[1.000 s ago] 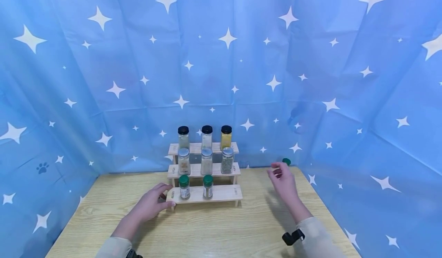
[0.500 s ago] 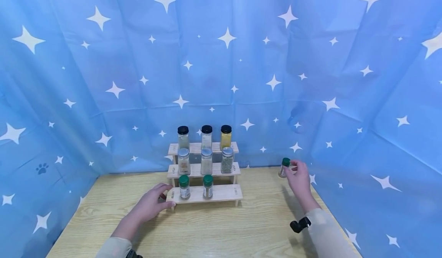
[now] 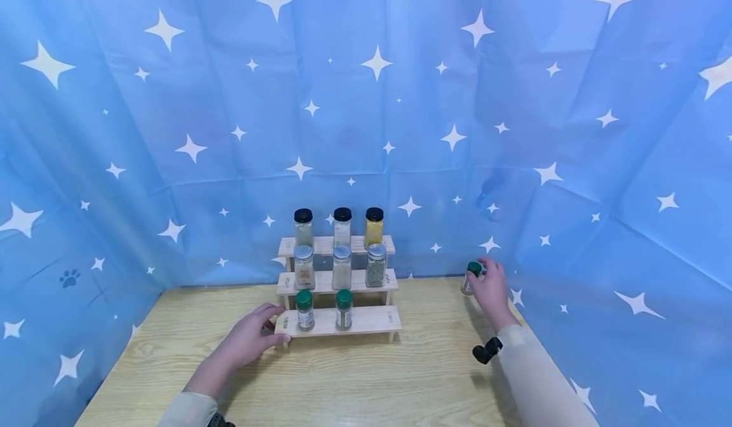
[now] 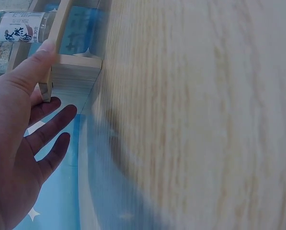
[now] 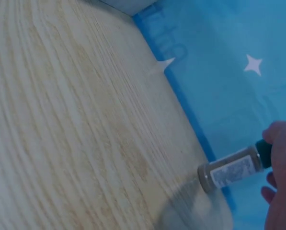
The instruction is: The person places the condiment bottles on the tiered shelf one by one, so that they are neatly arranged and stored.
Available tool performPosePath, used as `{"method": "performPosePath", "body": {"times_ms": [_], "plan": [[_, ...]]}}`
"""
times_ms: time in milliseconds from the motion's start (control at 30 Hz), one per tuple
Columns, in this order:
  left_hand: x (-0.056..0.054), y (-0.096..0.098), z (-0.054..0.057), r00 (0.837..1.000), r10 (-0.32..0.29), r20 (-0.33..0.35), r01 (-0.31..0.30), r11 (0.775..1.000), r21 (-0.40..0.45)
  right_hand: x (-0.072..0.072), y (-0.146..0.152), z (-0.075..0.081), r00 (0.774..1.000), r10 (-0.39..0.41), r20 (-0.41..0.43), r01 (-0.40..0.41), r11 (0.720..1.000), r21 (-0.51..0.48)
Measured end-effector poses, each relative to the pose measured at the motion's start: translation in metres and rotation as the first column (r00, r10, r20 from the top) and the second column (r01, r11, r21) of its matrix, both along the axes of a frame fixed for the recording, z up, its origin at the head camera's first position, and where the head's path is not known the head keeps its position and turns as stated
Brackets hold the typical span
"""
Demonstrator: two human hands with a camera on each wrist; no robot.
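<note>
My left hand [image 3: 251,337] holds the left end of the lowest step of a three-step wooden spice rack [image 3: 372,319]. In the left wrist view its thumb [image 4: 35,64] lies on the board's upper side, and the other fingers reach below. Far to the right, my right hand [image 3: 493,290] pinches a green-capped spice jar [image 3: 468,283] near its cap. The right wrist view shows that jar's label [image 5: 233,171] and brownish contents; whether its base touches the table I cannot tell. Two green-capped jars, one left [image 3: 305,312] and one central [image 3: 344,312], stand on the lowest step.
Three silver-capped jars, including a green-flecked one [image 3: 376,267], stand on the middle step. Three black-capped jars, one yellow [image 3: 374,229], occupy the top step. A blue star-patterned curtain [image 3: 434,122] hangs behind and beside the wooden table [image 3: 366,376].
My right hand has moved right to the lone green-capped jar and now pinches it. The left hand and the rack have stayed in place.
</note>
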State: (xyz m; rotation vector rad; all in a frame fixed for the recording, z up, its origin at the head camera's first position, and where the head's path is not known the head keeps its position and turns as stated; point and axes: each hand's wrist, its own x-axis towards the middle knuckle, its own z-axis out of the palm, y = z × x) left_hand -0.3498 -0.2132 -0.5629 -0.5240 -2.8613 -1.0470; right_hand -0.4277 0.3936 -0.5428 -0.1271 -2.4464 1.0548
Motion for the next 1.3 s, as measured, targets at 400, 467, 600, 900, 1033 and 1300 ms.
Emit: {"method": "performPosePath", "body": {"times_ms": [400, 467, 600, 900, 1033, 1300], "plan": [[-0.001, -0.002, -0.004, 1.0, -0.006, -0.005, 0.006, 1.0, -0.003, -0.011, 0.003, -0.004, 0.999, 0.022, 0.048, -0.021, 1.0, -0.02], [-0.002, -0.002, -0.004, 1.0, -0.007, -0.007, 0.007, 1.0, -0.006, -0.013, 0.005, -0.006, 0.998, 0.021, 0.051, -0.02, 0.999, -0.03], [-0.003, -0.002, -0.004, 1.0, 0.001, -0.01, -0.001, 1.0, -0.01, -0.016, 0.009, -0.01, 0.999, 0.024, 0.041, -0.022, 0.999, -0.036], [0.0, -0.001, -0.002, 1.0, 0.003, -0.01, -0.003, 1.0, -0.01, -0.008, 0.003, -0.011, 1.0, 0.011, 0.018, -0.009, 0.995, -0.099], [0.001, 0.0, 0.0, 1.0, 0.005, -0.005, -0.005, 1.0, -0.011, -0.002, -0.001, -0.012, 1.0, 0.025, -0.001, -0.025, 0.996, -0.084], [0.001, -0.001, -0.001, 1.0, -0.014, -0.02, 0.014, 1.0, -0.024, 0.018, -0.017, 0.0, 0.996, 0.067, -0.055, -0.07, 0.996, -0.059]]}}
